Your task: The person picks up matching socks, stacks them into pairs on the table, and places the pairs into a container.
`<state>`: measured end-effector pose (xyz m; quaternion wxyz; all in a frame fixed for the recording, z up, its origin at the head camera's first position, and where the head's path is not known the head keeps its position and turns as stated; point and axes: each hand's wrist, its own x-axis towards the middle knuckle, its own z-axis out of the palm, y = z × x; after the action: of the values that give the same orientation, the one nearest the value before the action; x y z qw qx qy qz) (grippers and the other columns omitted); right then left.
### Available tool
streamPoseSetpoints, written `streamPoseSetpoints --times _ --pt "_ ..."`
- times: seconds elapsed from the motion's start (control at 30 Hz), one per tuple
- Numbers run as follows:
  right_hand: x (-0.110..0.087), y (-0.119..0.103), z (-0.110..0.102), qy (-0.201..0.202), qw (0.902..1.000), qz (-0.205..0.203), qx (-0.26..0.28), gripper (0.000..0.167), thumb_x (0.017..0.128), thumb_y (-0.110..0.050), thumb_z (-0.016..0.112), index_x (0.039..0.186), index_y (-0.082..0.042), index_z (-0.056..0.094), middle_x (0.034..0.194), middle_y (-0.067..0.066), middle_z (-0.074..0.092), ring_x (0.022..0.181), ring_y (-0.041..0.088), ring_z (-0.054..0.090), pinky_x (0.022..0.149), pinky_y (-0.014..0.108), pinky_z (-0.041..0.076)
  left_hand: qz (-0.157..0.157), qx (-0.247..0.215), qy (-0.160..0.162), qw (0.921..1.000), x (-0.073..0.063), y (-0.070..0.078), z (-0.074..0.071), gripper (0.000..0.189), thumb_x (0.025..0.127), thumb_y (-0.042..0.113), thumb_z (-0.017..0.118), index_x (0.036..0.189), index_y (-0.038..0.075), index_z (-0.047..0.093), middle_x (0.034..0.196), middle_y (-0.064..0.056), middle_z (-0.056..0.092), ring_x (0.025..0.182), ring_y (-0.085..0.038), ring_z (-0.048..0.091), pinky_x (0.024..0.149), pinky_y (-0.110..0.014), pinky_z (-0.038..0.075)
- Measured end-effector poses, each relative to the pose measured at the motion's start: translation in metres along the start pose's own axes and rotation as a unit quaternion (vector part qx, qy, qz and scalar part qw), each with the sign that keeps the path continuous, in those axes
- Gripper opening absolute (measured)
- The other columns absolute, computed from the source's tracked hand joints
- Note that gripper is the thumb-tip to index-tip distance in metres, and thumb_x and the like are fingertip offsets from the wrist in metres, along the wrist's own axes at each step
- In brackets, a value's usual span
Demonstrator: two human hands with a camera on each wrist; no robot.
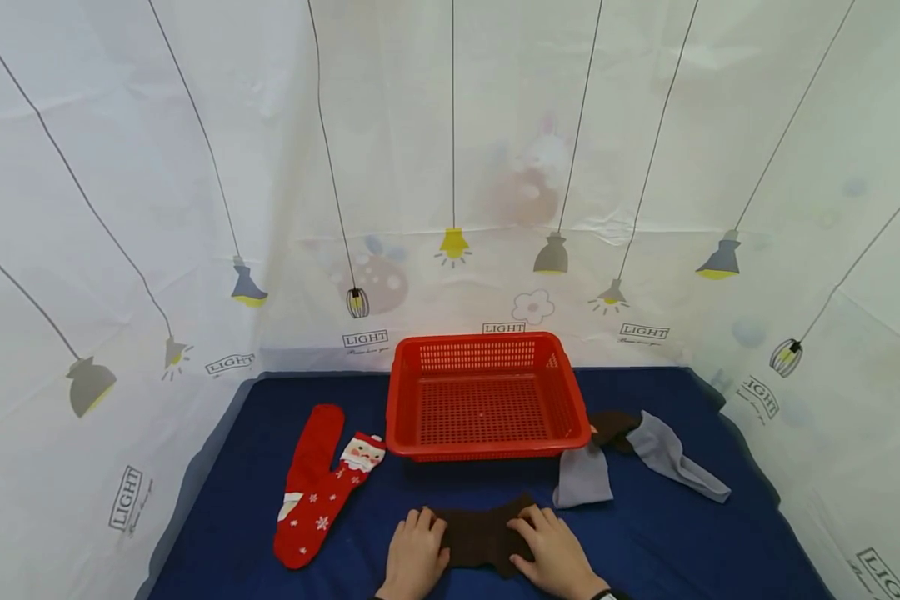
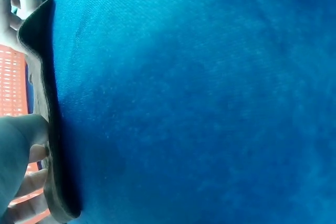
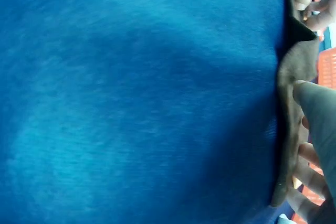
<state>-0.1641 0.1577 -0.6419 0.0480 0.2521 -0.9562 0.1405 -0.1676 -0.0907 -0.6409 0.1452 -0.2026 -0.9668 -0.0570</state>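
Observation:
A dark brown sock [image 1: 480, 537] lies flat on the blue cloth near the front edge, between both hands. The left hand [image 1: 414, 550] grips its left end, fingers bent over the top and thumb on the near side. On the opposite end, the right hand [image 1: 555, 554] holds the sock with thumb and bent fingers. The left wrist view shows the sock's thin edge [image 2: 44, 93] running from one hand to the other. From the right wrist, a raised fold of the brown fabric [image 3: 302, 59] stands up between the hands.
Behind the hands stands a red plastic basket [image 1: 487, 446]. Red Christmas socks [image 1: 311, 521] with a Santa face and snowflakes lie to its left. Grey socks [image 1: 663, 454] with brown parts lie to its right, partly by the basket's corner. A white curtain [image 1: 450, 150] printed with lamps surrounds the table.

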Motion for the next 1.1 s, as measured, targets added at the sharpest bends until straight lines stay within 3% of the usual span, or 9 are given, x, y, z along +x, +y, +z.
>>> streamPoseSetpoints --times 0.23,0.4,0.6,0.8,1.1 --pt "0.0 0.002 0.005 0.003 0.9998 -0.002 -0.017 0.043 0.074 -0.042 0.071 0.11 -0.022 0.06 0.105 0.0 0.051 0.086 0.016 0.048 0.063 0.03 0.038 -0.01 -0.004 -0.009 0.9999 0.0 0.0 0.003 0.03 0.062 0.032 0.079 0.085 0.017 0.067 0.089 -0.003 0.058 0.079 -0.022 0.051 0.062 -0.035 0.042" --pt "0.002 0.009 0.0 0.021 0.9995 0.018 -0.015 0.041 0.074 -0.041 0.071 0.109 -0.024 0.059 0.103 -0.003 0.051 0.086 0.014 0.048 0.065 0.031 0.039 -0.02 -0.01 -0.038 0.999 0.0 0.0 0.002 0.028 0.065 0.032 0.078 0.087 0.017 0.067 0.09 -0.002 0.057 0.08 -0.021 0.05 0.062 -0.035 0.041" --pt "0.009 0.033 -0.017 0.105 0.9924 0.065 -0.004 0.039 0.07 -0.03 0.076 0.105 -0.018 0.062 0.099 0.0 0.053 0.085 0.018 0.052 0.069 0.036 0.043 -0.026 -0.03 -0.066 0.997 0.0 0.0 -0.003 0.025 0.068 0.031 0.076 0.087 0.017 0.066 0.09 -0.002 0.056 0.082 -0.021 0.05 0.064 -0.035 0.041" --pt "0.017 0.067 -0.034 0.18 0.9789 0.094 -0.021 0.04 0.065 -0.02 0.079 0.101 -0.012 0.064 0.096 0.008 0.055 0.079 0.028 0.056 0.06 0.042 0.045 -0.027 -0.05 -0.09 0.9943 0.0 0.001 -0.006 0.022 0.071 0.03 0.073 0.086 0.017 0.065 0.09 -0.001 0.056 0.083 -0.021 0.049 0.064 -0.035 0.041" --pt "0.019 0.1 -0.049 0.176 0.9759 0.125 -0.037 0.036 0.069 -0.019 0.077 0.099 -0.006 0.061 0.101 0.018 0.054 0.083 0.036 0.054 0.06 0.046 0.045 -0.026 -0.053 -0.086 0.9946 -0.003 0.0 -0.002 0.021 0.069 0.03 0.075 0.083 0.018 0.065 0.087 0.0 0.056 0.082 -0.02 0.05 0.063 -0.034 0.041"
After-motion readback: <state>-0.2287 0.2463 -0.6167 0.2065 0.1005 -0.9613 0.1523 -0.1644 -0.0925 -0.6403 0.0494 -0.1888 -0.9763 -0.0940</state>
